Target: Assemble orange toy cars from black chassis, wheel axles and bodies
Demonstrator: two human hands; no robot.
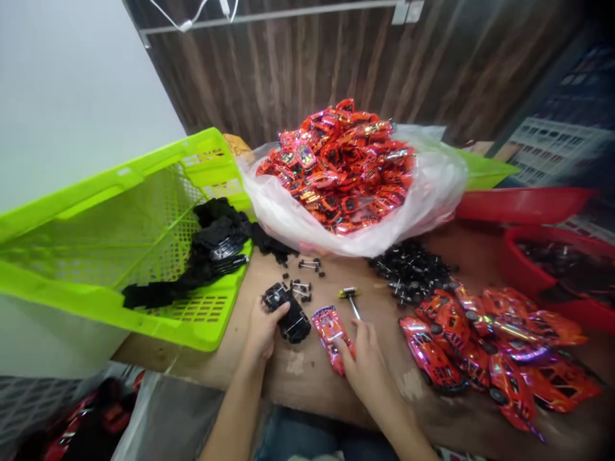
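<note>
My left hand (262,330) is closed on a black toy car chassis (294,320), thumb across its top, just above the table. A small hammer (349,294) with a yellowish head and a metal handle runs into my closed right hand (368,352). Fingers of that same hand also touch a shiny red toy car body (329,326), which lies beside the chassis. Whether they grip the body or only rest on it, I cannot tell. Beyond the chassis lie several loose wheel axles (302,289) with small black wheels.
A tilted green crate (211,336) at left holds black chassis parts (216,237). Behind, a white plastic bag (269,211) is heaped with red car bodies (346,160). To the right are a pile of black wheels (413,272), several red cars (480,352) and a red basin (514,256).
</note>
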